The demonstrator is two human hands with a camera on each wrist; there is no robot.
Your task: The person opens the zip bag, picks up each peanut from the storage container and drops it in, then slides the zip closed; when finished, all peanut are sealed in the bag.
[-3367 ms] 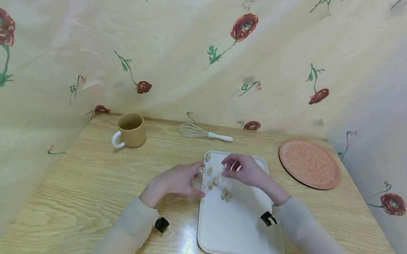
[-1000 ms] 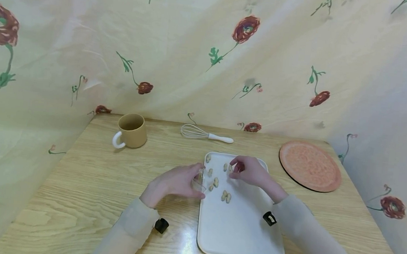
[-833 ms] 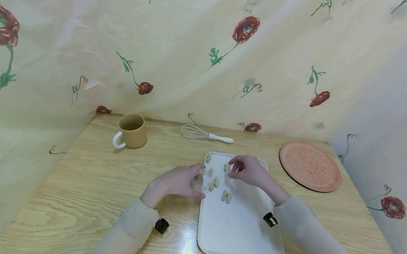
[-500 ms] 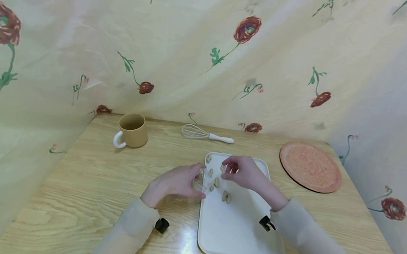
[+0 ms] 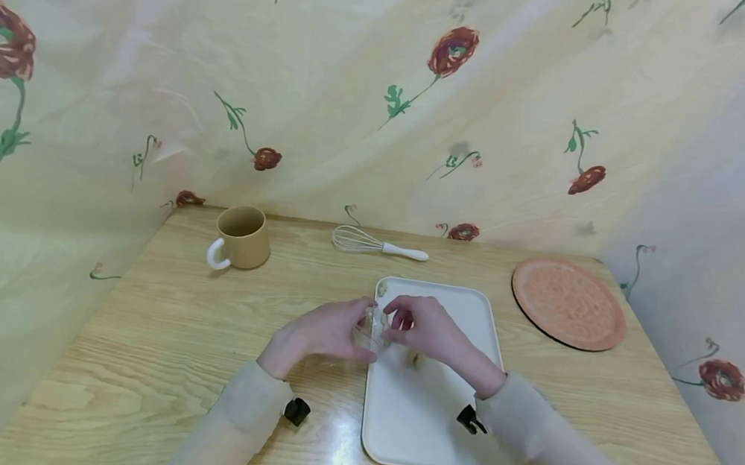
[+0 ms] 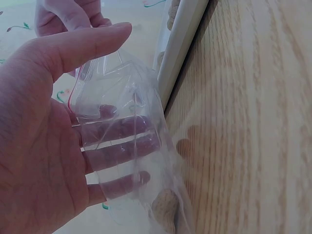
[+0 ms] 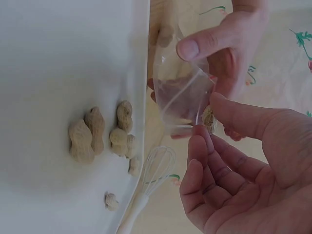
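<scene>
My left hand (image 5: 319, 332) holds a clear plastic zip bag (image 6: 119, 95) at the left edge of the white tray (image 5: 437, 433). Its thumb and fingers are spread around the bag's mouth. A peanut (image 6: 165, 209) shows low inside the bag. Thumb and fingers of my right hand (image 5: 430, 333) pinch another peanut (image 7: 210, 120), right at the bag's opening in the right wrist view. Several unshelled peanuts (image 7: 81, 141) lie on the tray, partly covered by the right hand in the head view.
A tan mug (image 5: 244, 239) with a white handle stands at the back left of the wooden table (image 5: 153, 339). At the back lies a whisk (image 5: 404, 252). A round pinkish board (image 5: 568, 304) is to the right of the tray. A floral cloth (image 5: 332, 94) hangs behind.
The right hand has taken up a peanut from the back of the tray and carried it left and nearer, up to the bag. The left hand and bag have stayed in place.
</scene>
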